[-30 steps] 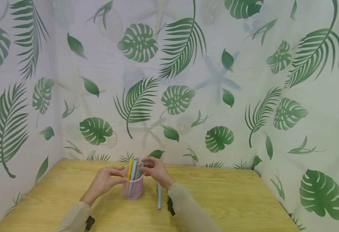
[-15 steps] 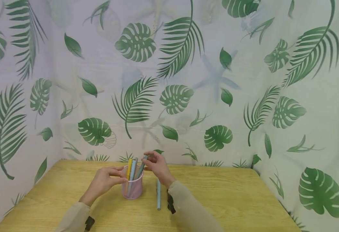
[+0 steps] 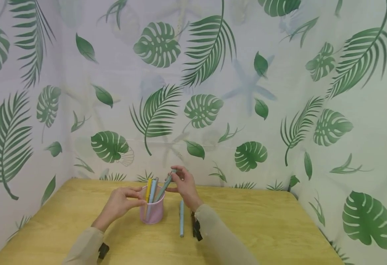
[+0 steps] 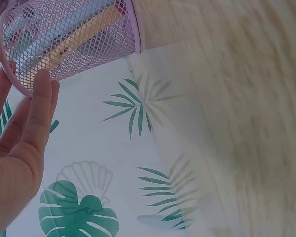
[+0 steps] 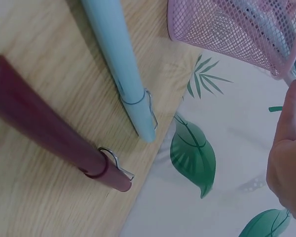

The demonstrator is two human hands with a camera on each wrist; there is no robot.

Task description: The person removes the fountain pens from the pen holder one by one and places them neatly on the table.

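Left hand (image 3: 119, 202): your thumb and fingers, parted, hold the pink mesh pen cup (image 3: 155, 215) near its rim. Right hand (image 3: 187, 186): you pinch the grey-green pen (image 3: 164, 187) by its upper end; it leans, lower part inside the cup, near a yellow pen (image 3: 148, 187) and a light-blue pen (image 3: 152, 190). On the wooden table (image 3: 263, 221) lie a pale-blue pen (image 5: 116, 49) and a maroon pen (image 5: 49, 121), apart
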